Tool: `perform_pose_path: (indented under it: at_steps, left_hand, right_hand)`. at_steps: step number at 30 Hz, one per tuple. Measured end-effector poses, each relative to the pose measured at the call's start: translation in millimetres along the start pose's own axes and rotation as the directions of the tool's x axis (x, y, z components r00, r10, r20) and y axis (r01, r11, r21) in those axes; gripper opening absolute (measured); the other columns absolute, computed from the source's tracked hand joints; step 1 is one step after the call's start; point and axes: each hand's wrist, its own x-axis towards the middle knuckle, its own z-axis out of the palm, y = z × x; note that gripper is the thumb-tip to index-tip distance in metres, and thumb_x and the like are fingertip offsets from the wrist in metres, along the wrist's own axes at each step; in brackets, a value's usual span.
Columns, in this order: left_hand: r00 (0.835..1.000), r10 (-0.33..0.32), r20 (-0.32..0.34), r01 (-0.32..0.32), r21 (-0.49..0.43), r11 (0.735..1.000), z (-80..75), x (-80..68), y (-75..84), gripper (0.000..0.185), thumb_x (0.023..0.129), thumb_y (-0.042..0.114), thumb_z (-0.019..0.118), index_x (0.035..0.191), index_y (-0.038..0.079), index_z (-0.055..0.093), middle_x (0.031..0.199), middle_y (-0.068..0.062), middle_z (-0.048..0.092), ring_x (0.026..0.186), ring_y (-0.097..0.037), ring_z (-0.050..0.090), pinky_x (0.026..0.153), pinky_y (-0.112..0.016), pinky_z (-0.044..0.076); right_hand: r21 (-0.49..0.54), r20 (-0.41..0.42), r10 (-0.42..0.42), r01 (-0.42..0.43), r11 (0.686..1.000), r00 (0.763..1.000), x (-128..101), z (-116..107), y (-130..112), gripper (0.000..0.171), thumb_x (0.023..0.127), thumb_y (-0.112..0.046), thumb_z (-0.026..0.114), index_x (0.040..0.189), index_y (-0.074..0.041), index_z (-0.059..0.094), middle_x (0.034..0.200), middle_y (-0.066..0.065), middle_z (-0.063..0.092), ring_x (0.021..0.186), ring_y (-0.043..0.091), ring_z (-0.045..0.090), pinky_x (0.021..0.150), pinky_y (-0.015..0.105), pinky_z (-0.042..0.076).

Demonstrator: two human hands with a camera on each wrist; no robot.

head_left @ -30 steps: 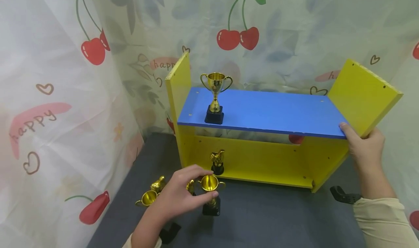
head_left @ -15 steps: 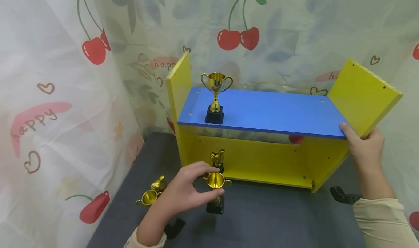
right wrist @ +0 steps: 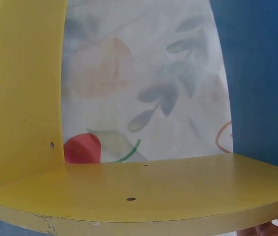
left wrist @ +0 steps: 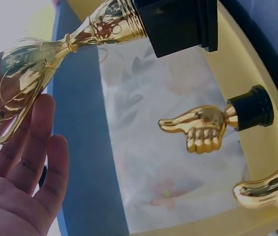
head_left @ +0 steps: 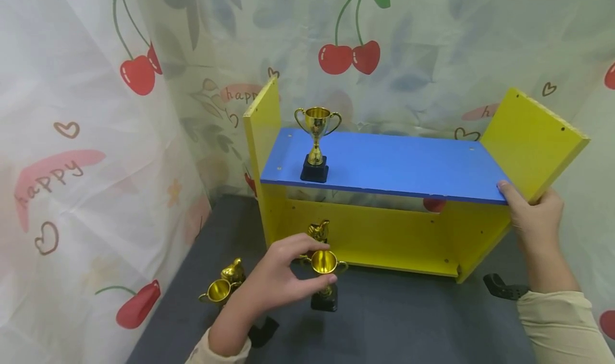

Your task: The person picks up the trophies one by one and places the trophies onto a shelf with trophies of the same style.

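Between thumb and fingers, my left hand [head_left: 274, 276] pinches the bowl of a gold trophy cup [head_left: 324, 262] with a black base, in front of the shelf unit. The left wrist view shows this trophy cup [left wrist: 107, 27] above the spread lower fingers [left wrist: 43, 118]. A thumbs-up trophy [left wrist: 202, 128] stands on the unit's bottom board, partly hidden by my left hand in the head view. Another trophy cup [head_left: 316, 134] stands upright on the blue shelf [head_left: 399, 164]. My right hand [head_left: 538, 220] grips the yellow right side panel [head_left: 533, 140], thumb at the blue board's front corner.
Left of my left forearm, a trophy cup [head_left: 219, 290] and a gold figure trophy [head_left: 233, 271] stand on the dark table [head_left: 408, 321]. Another thumbs-up trophy [left wrist: 266, 191] shows at the left wrist view's edge. A cherry-printed cloth [head_left: 423, 49] hangs behind the unit.
My left hand has carried the trophy cup to the right, now overlapping the thumbs-up trophy's base in the head view. My right hand has kept its place on the panel.
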Motion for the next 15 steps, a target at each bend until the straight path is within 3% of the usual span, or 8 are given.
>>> perform_pose_path:
  at_steps: [5, 15]
  left_hand:
    - [0.999, 0.03, -0.036, -0.03, 0.001, 1.0, -5.0, 2.9, 2.3, 0.042, 0.09, 0.039, 0.088, 0.128, 0.029, 0.073, 0.119, 0.014, 0.073, 0.106, -0.005, 0.068, 0.093, -0.033, 0.061]
    - [0.997, 0.061, -0.044, -0.061, -0.011, 0.998, -8.6, 9.6, 8.5, 0.041, 0.092, 0.038, 0.085, 0.129, 0.024, 0.073, 0.116, 0.008, 0.074, 0.101, -0.008, 0.067, 0.091, -0.031, 0.06]
  right_hand:
    - [-0.01, -0.007, 0.02, -0.02, 1.0, 1.0, -0.2, -1.1, 0.4, 0.028, 0.094, -0.023, 0.08, 0.114, -0.027, 0.06, 0.108, -0.011, 0.055, 0.093, 0.006, 0.053, 0.072, 0.004, 0.046]
    - [-0.013, 0.02, 0.013, -0.012, 1.0, 1.0, -1.4, -1.2, 0.1, 0.028, 0.096, -0.025, 0.079, 0.116, -0.027, 0.059, 0.11, -0.011, 0.054, 0.095, 0.006, 0.052, 0.073, 0.004, 0.045]
